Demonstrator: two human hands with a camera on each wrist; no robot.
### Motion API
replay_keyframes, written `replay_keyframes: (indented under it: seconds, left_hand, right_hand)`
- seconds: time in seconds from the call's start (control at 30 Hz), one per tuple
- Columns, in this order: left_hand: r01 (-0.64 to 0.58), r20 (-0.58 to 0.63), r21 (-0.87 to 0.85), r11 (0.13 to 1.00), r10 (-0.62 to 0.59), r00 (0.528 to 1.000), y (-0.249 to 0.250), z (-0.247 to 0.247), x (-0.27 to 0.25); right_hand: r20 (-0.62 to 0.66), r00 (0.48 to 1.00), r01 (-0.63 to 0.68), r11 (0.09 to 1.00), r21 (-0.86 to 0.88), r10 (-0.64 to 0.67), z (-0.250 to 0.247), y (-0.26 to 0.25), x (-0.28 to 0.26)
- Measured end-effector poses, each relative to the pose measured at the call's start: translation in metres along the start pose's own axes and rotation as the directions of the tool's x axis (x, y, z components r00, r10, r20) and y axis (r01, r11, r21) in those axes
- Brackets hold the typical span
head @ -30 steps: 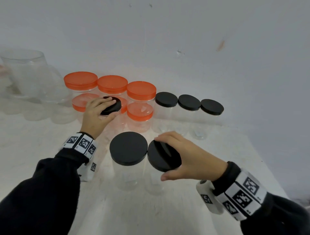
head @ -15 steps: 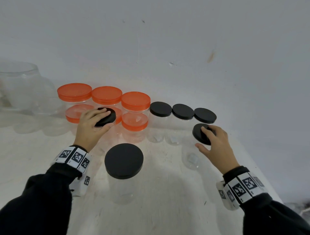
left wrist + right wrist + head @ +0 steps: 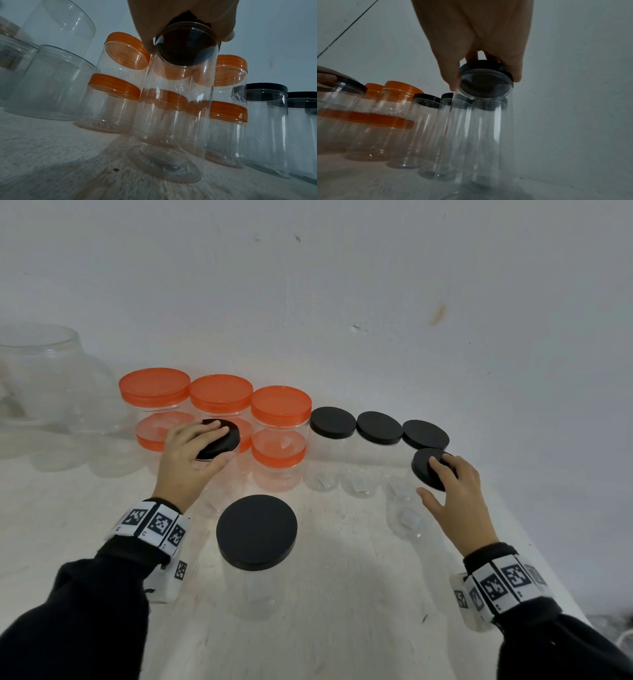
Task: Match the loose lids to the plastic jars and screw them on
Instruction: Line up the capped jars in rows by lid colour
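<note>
white table (image 3: 342, 594): clear tall jars (image 3: 404, 508), black lids (image 3: 430, 470), both hands gripping.

The table (image 3: 342, 594) is seen from above by the head view; the same orange-lidded jars (image 3: 113, 102) are viewed from low, close wrist cameras.

Head view evenly bright, soft shadows; wrist views dim, grainy (edges warped, blurred).
</note>
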State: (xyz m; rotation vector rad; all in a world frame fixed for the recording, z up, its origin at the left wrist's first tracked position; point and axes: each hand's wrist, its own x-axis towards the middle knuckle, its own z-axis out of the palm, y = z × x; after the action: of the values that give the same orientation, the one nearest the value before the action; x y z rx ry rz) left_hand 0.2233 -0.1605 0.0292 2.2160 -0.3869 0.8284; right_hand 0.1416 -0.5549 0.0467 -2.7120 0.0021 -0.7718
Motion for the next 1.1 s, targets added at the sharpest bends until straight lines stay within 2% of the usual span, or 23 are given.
replay_keyframes:
  seconds: [0.33,0.5,0.57,0.6,0.7,0.83,1.0,1.1]
  left_hand:
    - [-0.001,-0.010,-0.014,1.000,0.001,1.000,-0.002,0.001,0.000]
    - [0.003,0.002,-0.017,1.000,-0.003,1.000,0.000,0.001,0.001]
    - [-0.003,0.008,-0.024,1.000,0.003,1.000,0.001,0.002,0.002]
    - [-0.003,0.015,-0.027,1.000,0.003,1.000,0.001,0.003,0.002]
    - [0.014,0.027,-0.033,0.999,-0.013,1.000,0.000,0.003,0.003]
    - [0.027,0.030,-0.031,0.999,-0.026,0.999,0.002,-0.001,0.002]
    - [0.028,0.097,-0.007,1.000,-0.027,0.995,0.001,-0.005,-0.002]
    - [0.039,0.101,-0.008,0.999,-0.038,0.994,0.002,-0.008,-0.002]
  right_hand:
    - [0.039,0.999,0.026,0.998,-0.050,-0.024,-0.003,0.009,0.004]
    - [0.066,0.997,0.042,0.979,-0.200,-0.029,-0.010,-0.002,0.002]
    - [0.046,0.993,0.111,0.981,-0.160,-0.105,-0.016,-0.020,-0.002]
    - [0.036,0.986,0.163,0.983,-0.085,-0.160,-0.020,-0.033,-0.005]
    - [0.065,0.955,0.270,0.937,0.222,-0.291,-0.033,-0.085,-0.014]
    - [0.151,0.860,0.384,0.813,0.437,-0.487,-0.025,-0.146,-0.027]
    - [0.346,0.736,0.414,0.792,0.448,-0.581,0.003,-0.189,-0.044]
    - [0.378,0.723,0.428,0.805,0.411,-0.578,0.013,-0.196,-0.044]
